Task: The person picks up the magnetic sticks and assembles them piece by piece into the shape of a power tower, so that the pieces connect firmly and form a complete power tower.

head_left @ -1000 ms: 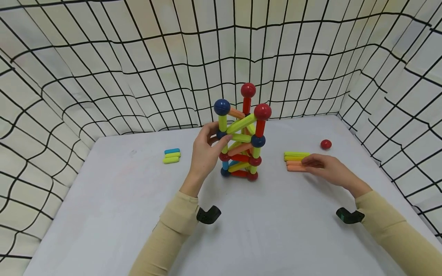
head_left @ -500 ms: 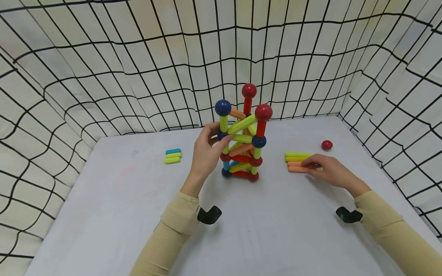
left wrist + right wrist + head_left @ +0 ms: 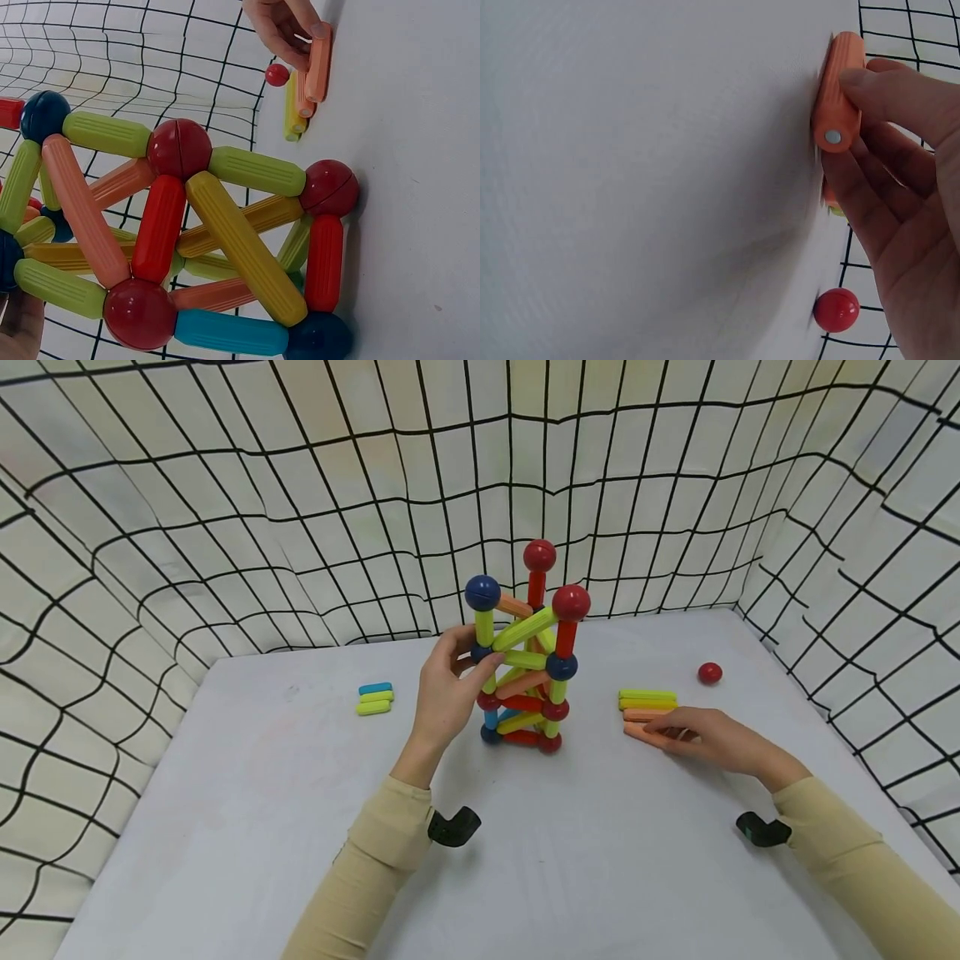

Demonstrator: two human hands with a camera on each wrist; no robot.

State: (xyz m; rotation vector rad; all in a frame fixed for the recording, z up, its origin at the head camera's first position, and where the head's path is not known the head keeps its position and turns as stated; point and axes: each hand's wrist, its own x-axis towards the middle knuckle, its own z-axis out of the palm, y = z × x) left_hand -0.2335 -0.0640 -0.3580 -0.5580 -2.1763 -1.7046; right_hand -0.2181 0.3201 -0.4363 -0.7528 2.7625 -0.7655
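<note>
A tower of magnetic balls and sticks [image 3: 525, 628] stands upright in the middle of the table. My left hand [image 3: 444, 689] grips its left side at a blue ball, thumb in front and fingers behind. In the left wrist view only a bit of that hand [image 3: 21, 330] shows beside the tower. To the right, my right hand [image 3: 712, 741] pinches an orange magnetic stick [image 3: 838, 97] between thumb and fingers, low at the table. That stick lies slanted, its right end apart from a second orange stick [image 3: 637, 715] in the row.
Yellow-green and yellow sticks [image 3: 647, 696] lie behind the orange ones. A loose red ball [image 3: 709, 673] rests at the far right. Left of the tower are one blue and two yellow-green short sticks [image 3: 374, 698]. A black grid net [image 3: 360, 527] over white cloth borders the back and sides.
My right hand has moved slightly toward me, pulling the nearest orange stick's right end away from the row. The left hand and tower stay in place.
</note>
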